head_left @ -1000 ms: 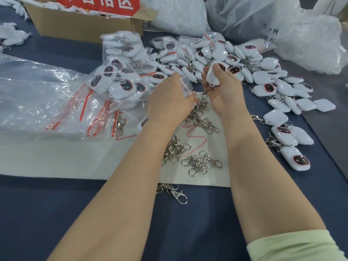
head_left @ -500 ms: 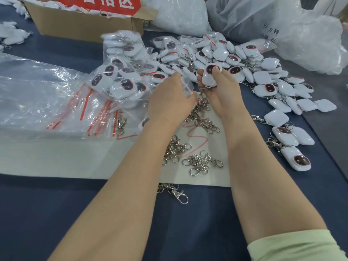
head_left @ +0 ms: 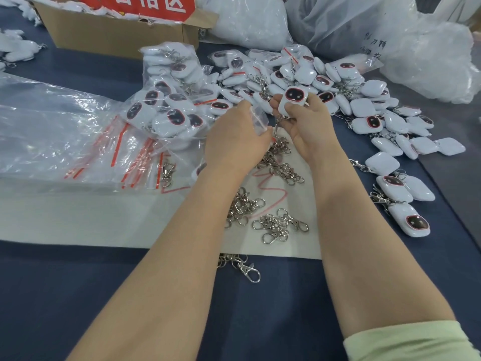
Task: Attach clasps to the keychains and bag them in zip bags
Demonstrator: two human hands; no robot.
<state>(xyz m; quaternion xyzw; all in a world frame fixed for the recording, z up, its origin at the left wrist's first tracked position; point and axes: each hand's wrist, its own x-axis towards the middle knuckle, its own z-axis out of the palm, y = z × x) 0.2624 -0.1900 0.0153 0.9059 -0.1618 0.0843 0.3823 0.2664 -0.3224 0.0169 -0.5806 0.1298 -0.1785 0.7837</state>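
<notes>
Starting over on the left, the stack of empty zip bags (head_left: 78,142) with red strips is lying flat on the tabletop (head_left: 78,295), and just past it there's a heap of already bagged keychains (head_left: 166,110). My left hand (head_left: 234,144) is curled around a small clear zip bag (head_left: 259,118), fingers closed on it, held right up against my other hand. My right hand (head_left: 304,126) has a white keychain (head_left: 292,100) pinched between thumb and fingers, dark face with the red rim pointing up at me, and its metal clasp (head_left: 277,126) hangs down between my two hands. Loose clasps (head_left: 276,222) are scattered on the white sheet (head_left: 104,220) under my wrists, and one more sits off its edge on the blue. Off to the right, a big spread of unbagged keychains (head_left: 385,142) runs along the tabletop.
</notes>
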